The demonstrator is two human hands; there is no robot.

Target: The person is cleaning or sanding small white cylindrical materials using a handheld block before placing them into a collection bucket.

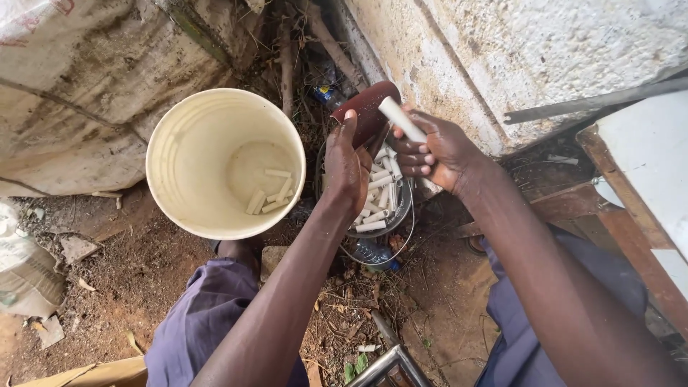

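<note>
My left hand (345,166) grips a dark reddish-brown curved piece (367,109), like sandpaper or a pad, held upright. My right hand (434,152) holds a short white pipe piece (400,119) and presses its end against that brown piece. Directly below both hands sits a small metal bowl (405,208) filled with several more short white pipe pieces (380,193). To the left a cream plastic bucket (172,165) stands on the ground with several white pipe pieces (271,195) lying on its bottom.
A rough concrete wall (502,50) rises behind the bowl. A weathered slab (79,93) leans at left. A wooden frame with a white panel (638,179) stands at right. Dirt, twigs, a plastic bottle (371,252) and a metal bar (383,365) lie between my knees.
</note>
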